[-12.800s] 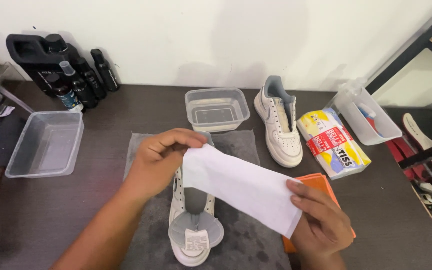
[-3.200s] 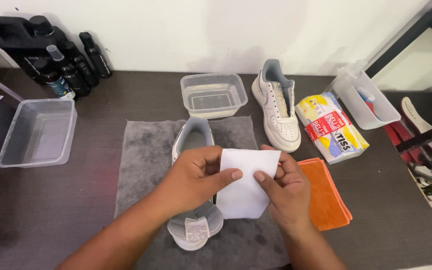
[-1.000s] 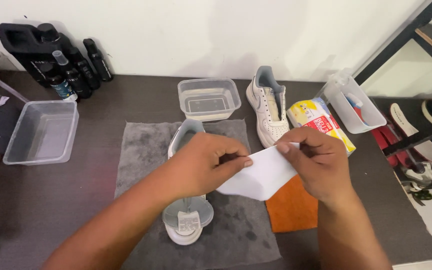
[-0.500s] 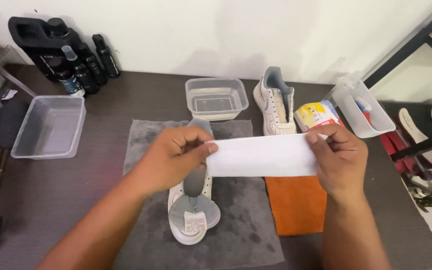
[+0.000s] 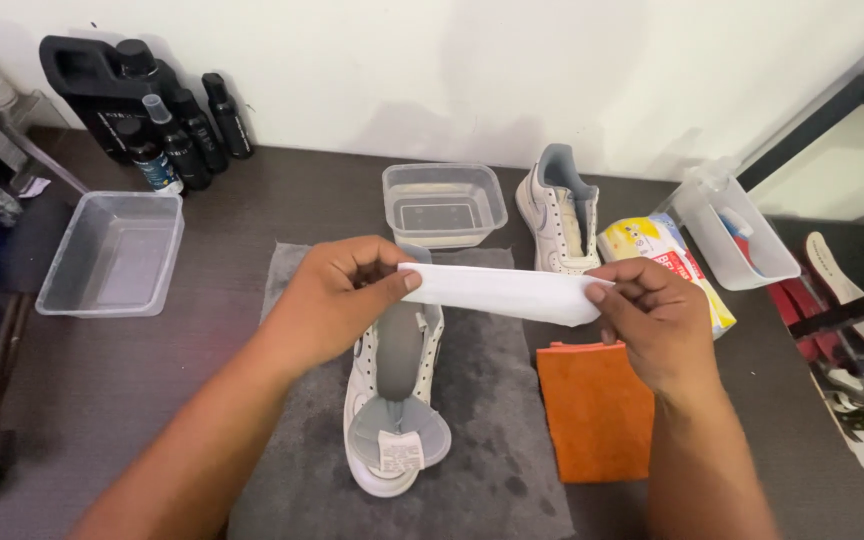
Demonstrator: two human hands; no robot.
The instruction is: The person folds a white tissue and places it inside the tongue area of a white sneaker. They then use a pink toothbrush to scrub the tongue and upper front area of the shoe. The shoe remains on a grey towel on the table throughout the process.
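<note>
- A folded white tissue (image 5: 497, 292) stretches level across the middle of the frame, held above a white shoe (image 5: 392, 385).
- The left hand (image 5: 337, 300) pinches the tissue's left end between thumb and fingers; the right hand (image 5: 652, 320) pinches its right end.
- The shoe lies on a grey mat (image 5: 497, 440) at lower centre, with an orange cloth (image 5: 597, 415) just right of the mat.
- Behind, at upper centre, stand a clear tub (image 5: 444, 204) and a second white shoe (image 5: 560, 208).
- A larger clear tub (image 5: 112, 254) sits at left; black bottles (image 5: 167, 125) stand at upper left.
</note>
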